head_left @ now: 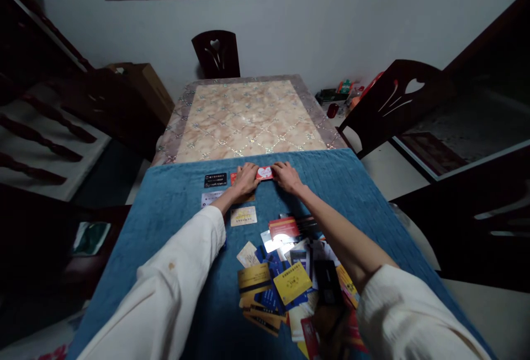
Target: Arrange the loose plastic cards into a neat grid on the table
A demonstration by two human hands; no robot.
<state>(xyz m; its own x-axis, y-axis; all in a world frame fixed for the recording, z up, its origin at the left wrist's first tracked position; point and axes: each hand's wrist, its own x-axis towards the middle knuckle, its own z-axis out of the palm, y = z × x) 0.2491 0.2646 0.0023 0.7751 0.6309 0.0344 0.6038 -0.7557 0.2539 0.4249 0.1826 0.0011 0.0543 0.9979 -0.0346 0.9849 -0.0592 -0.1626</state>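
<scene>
A red card with a white heart (265, 172) lies on the blue cloth (323, 178) near its far edge. My left hand (247, 178) grips its left end, and my right hand (286, 176) has its fingers closed on the right end. Partly under my left hand, another red card (233, 178) shows. To the left are a black card (215, 180) and a whitish card (211, 199), partly covered by my left forearm. A cream card with a yellow design (244, 216) lies nearer to me.
A loose pile of mixed cards, with a yellow card (292, 283) on top, spreads below my right forearm. Beyond the cloth is the patterned tabletop (252, 117). Dark chairs stand at the far side (216, 53) and at the right (403, 100).
</scene>
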